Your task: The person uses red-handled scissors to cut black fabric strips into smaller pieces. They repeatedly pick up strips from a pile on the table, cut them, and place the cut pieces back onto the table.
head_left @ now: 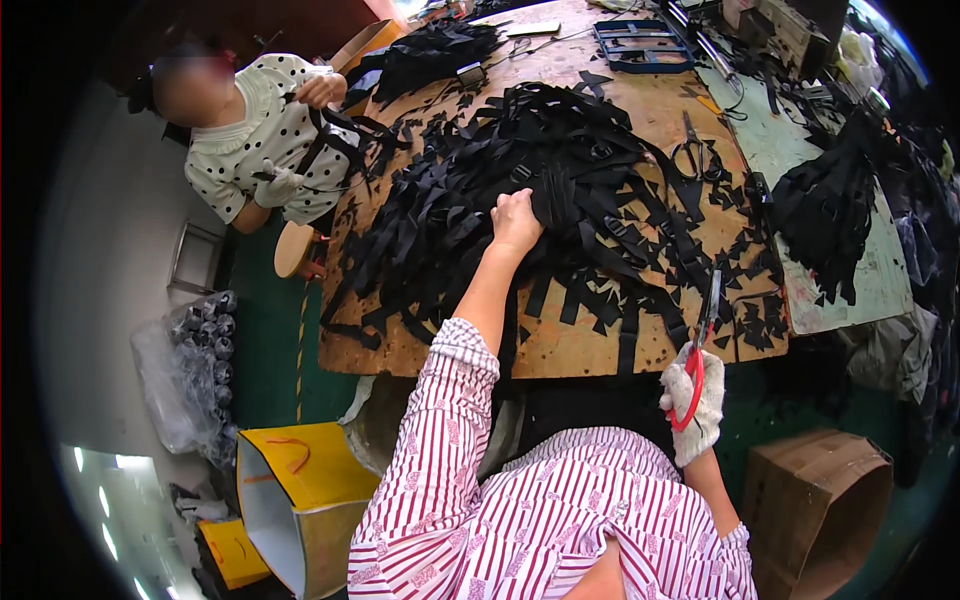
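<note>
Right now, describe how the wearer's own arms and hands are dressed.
Both arms wear a shirt with red and white stripes. The left sleeve is pushed up to about the elbow, leaving the forearm and the left hand bare. The right hand wears a white knitted work glove, with bare forearm below it.

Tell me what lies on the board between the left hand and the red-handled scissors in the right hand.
In the head view, black webbing straps lie heaped between the left hand and the red-handled scissors in the gloved right hand.
</note>
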Demonstrator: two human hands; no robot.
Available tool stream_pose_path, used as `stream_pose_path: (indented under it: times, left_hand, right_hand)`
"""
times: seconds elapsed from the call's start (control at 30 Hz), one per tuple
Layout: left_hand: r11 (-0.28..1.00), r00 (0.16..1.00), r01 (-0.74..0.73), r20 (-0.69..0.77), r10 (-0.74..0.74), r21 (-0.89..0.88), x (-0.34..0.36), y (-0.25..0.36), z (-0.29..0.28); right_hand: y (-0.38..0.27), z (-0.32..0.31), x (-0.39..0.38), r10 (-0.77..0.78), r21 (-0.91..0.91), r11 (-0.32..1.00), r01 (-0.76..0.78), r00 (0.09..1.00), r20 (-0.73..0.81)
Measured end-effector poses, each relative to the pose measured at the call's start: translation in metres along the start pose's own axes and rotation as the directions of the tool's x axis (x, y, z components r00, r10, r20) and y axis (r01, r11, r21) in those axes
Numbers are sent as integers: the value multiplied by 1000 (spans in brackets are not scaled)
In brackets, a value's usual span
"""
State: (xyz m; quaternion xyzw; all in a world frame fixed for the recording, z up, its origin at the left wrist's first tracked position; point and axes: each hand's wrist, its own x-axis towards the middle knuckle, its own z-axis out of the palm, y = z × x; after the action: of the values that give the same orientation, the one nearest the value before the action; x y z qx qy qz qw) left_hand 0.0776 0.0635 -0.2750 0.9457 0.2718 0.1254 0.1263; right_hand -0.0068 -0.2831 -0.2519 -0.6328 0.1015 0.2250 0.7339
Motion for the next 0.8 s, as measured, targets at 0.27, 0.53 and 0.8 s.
stream_pose_path:
  times: [0.27,0.53,0.8]
  left_hand:
    - [996,991,-45,126,36,76,3,-15,8]
    - [986,997,47,64,-37,-161,12,-44,6]
    - [205,921,-352,-377,-95,-913,-12,-37,-105]
  right_hand:
    - [-1,-2,-4,6,-8,1000,-6,1000,0]
    - [6,-3,-12,-35,72,997,31,998,56]
    - [9,-1,-9,-34,58,998,31,998,49]
